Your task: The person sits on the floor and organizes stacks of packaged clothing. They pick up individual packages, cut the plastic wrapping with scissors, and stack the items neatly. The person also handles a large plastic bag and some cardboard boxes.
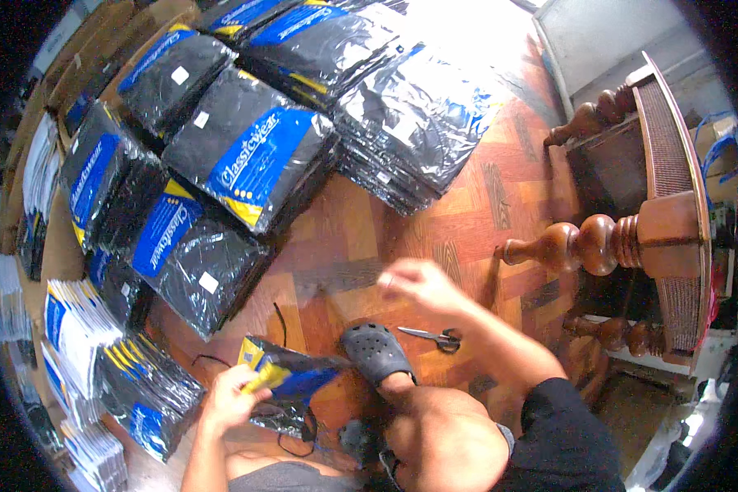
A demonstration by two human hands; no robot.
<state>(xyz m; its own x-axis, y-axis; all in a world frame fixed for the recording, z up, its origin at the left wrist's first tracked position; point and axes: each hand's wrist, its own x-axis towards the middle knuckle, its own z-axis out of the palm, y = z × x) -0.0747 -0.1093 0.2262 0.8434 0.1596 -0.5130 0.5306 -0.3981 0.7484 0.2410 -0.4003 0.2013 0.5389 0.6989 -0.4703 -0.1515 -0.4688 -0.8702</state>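
My left hand (230, 393) grips the yellow corner of a black, blue and yellow plastic-packed garment (307, 378), tilted above the floor. Motion blurs my right hand (418, 286), raised over the wooden floor with bent fingers; nothing shows clearly in it. Below that hand a pair of scissors (433, 337) with dark handles lies on the floor, beside a black clog (375, 347) on my foot. Thin dark straps (281, 323) lie near the held pack. To the left of my left hand stands a stack of similar packs (150, 393).
Piled packs of dark clothing (221, 154), with blue labels bearing writing, cover the floor ahead and left. White packs (77, 344) and cardboard (67, 246) line the left side. A wooden piece of furniture with turned legs (590, 243) lies on its side at right.
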